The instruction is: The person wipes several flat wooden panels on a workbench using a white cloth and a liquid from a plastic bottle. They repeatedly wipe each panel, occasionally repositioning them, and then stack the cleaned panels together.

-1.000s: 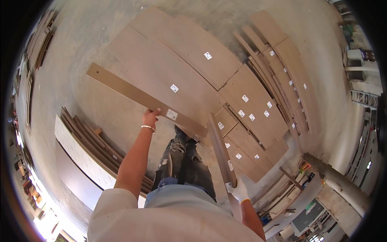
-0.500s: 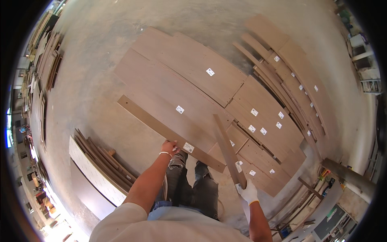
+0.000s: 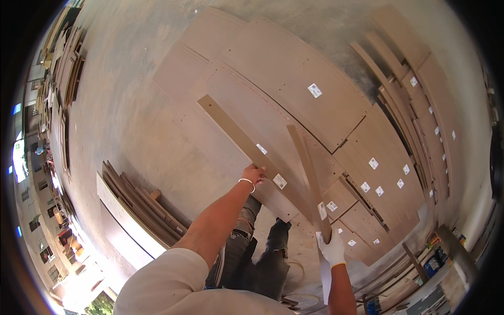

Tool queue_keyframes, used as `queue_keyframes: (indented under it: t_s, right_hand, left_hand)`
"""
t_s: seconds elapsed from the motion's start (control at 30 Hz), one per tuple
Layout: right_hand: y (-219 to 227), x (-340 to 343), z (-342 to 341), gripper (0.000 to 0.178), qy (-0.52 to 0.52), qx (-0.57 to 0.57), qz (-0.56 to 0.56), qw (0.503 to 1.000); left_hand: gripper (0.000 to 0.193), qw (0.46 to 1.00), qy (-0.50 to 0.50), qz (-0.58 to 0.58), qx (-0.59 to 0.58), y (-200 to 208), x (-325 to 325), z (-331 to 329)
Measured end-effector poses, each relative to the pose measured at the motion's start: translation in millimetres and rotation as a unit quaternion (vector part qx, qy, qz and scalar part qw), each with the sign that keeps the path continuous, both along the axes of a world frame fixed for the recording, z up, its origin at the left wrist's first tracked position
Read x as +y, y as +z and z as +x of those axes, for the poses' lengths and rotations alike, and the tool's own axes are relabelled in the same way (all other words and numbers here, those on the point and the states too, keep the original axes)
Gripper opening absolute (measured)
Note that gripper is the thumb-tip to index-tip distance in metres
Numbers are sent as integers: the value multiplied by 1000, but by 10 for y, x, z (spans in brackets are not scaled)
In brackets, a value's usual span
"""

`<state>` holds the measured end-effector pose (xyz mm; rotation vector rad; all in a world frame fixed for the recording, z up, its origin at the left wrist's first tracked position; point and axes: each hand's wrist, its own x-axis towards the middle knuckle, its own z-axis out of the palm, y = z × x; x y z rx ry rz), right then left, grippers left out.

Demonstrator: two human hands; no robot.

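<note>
My bare left hand (image 3: 253, 175), a white band at its wrist, is closed on the edge of a long, narrow brown board (image 3: 231, 126) with a white label. This board slants from the upper left down toward my right hand. My right hand (image 3: 333, 249), in a white glove, grips the near end of a second narrow brown board (image 3: 307, 173), which also carries a white label. The near ends of the two boards come close together; whether they touch I cannot tell. Below the glove hangs a pale strip (image 3: 325, 281), its kind unclear.
Large flat brown panels (image 3: 294, 63) with labels lie on the concrete floor ahead. Stacked narrow boards (image 3: 388, 100) lie to the right, and more lean in a stack (image 3: 139, 202) at the left. A dark post-like bar (image 3: 455, 254) stands at the lower right.
My left hand has moved right and forward with its board, which now lies over the large panels in view. The right hand's board has shifted slightly right. The whole view has turned.
</note>
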<state>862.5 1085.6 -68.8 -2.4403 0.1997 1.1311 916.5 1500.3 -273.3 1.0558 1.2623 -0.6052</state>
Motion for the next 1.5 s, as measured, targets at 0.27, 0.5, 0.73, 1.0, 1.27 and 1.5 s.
queue_keyframes:
  t_s: [0.27, 0.5, 0.73, 1.0, 1.27, 1.5]
  right_hand:
    - [-869, 1169, 1543, 56, 60, -25, 61, 996]
    - [-1583, 2017, 2458, 56, 107, -87, 82, 987]
    - [-1713, 2575, 2969, 64, 122, -48, 41, 991]
    - [-2007, 2490, 3449, 76, 143, -80, 1, 986]
    - [-2236, 2655, 3232, 72, 147, -83, 19, 985]
    - [-2165, 2938, 2994, 62, 125, -75, 37, 989]
  left_hand:
    - [29, 999, 13, -15, -44, -522, 501, 316]
    - [31, 999, 9, -28, -40, -744, 768, 538]
    - [29, 996, 55, -22, -61, -847, 762, 760]
    - [36, 998, -20, 37, -56, -932, 565, 1319]
    - [60, 967, -174, 182, 39, -741, 548, 1234]
    - [45, 986, -95, 134, -4, -769, 633, 730]
